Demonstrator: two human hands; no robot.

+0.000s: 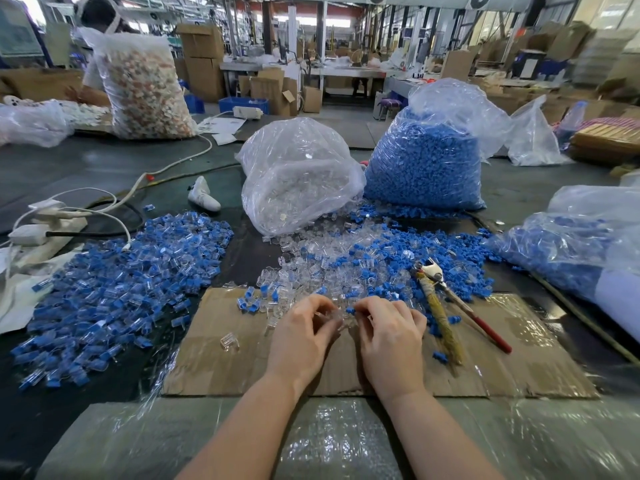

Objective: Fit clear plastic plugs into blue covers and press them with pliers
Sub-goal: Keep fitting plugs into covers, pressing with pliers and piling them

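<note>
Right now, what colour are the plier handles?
One handle red, the other wrapped yellowish-brown; pliers, head view.

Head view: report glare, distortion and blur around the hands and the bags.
Head view: wide-angle bending curves the far shelving and the table edges; glare streaks the clear bag of plugs and the wrap over the cardboard sheet; soft, even light with faint shadows; the left hand and right hand are sharp, but the clear plug they pinch is hard to make out; the background is softer.
</note>
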